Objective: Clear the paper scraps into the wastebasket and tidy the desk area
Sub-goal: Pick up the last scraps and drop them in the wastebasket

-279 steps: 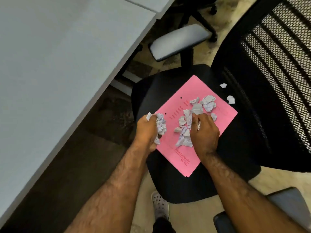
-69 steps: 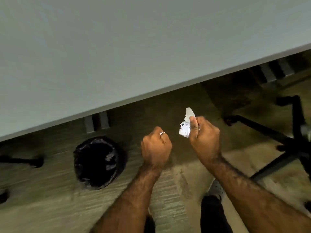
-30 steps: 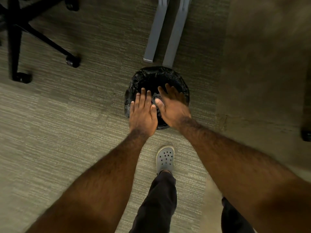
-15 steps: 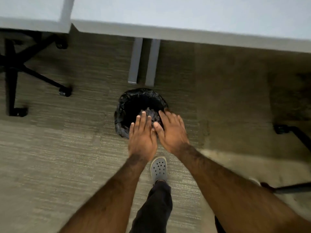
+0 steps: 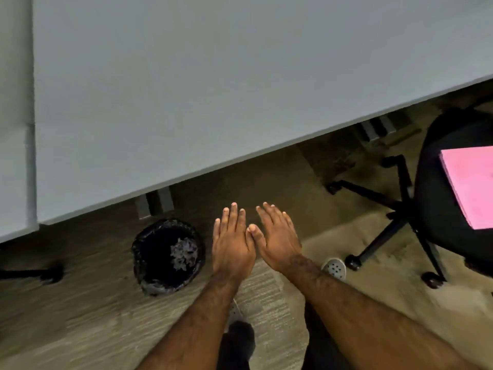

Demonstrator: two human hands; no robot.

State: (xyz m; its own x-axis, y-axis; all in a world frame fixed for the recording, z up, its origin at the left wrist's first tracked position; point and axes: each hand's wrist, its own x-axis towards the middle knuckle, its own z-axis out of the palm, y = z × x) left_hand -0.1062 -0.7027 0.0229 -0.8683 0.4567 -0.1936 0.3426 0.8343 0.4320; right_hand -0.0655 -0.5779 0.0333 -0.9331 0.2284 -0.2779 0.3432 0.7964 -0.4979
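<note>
A round wastebasket with a black liner stands on the carpet under the desk edge. A clump of white paper scraps lies inside it. My left hand and my right hand hover side by side just right of the basket, palms down, fingers spread, both empty. A pink folder lies on the seat of a black office chair at the right edge; no scraps show on its visible part.
A large grey desk top fills the upper half of the view, with its legs behind the basket. The chair's wheeled base spreads over the carpet at right. Another chair's castor sits at left. My shoes are below.
My hands have lifted off the basket and now sit to its right, still empty. The view has swung up and right, bringing the desk top, chair and pink folder into sight.
</note>
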